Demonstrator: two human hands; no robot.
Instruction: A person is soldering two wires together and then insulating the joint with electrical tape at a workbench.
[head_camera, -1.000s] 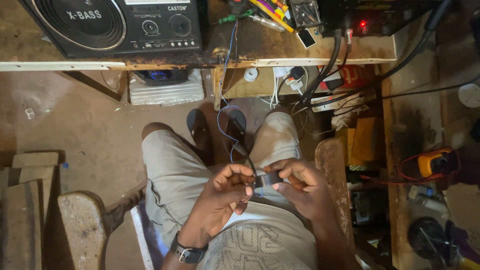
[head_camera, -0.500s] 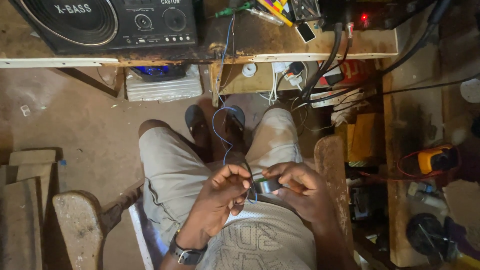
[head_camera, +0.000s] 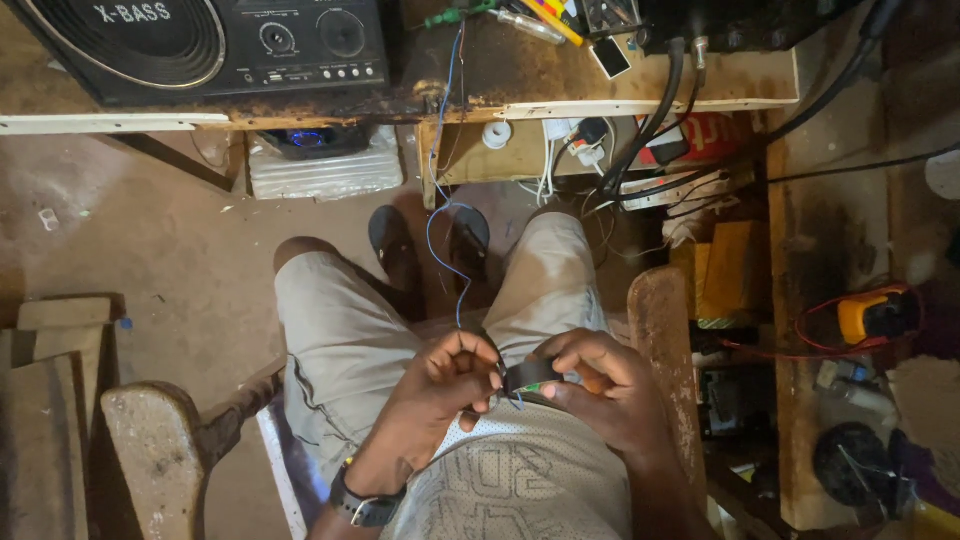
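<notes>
A radio (head_camera: 215, 45) sits at the bench's (head_camera: 520, 85) left end, cables (head_camera: 650, 130) hanging off its front edge; a blue wire (head_camera: 440, 230) drops from there between the knees. Over the lap, both hands pinch a small dark part (head_camera: 530, 377): left hand (head_camera: 440, 385) and right hand (head_camera: 600, 390) fingers closed on it. Since earlier, the hands have barely shifted.

Small dark part (head_camera: 530, 377) mostly covered by left hand (head_camera: 440, 395) and right hand (head_camera: 610, 395); kind too small to tell. Blue wire (head_camera: 440, 215) lost from view behind left-hand fingers; lower end unseen. Above the hands, black radio (head_camera: 200, 45) cropped at top edge, speaker only partly shown. Right of the hands, yellow meter (head_camera: 868, 315) half shadowed, face unreadable. Beneath the radio, bluish glow (head_camera: 305, 138) blurred, source unclear. Forearms cut off at bottom edge.
</notes>
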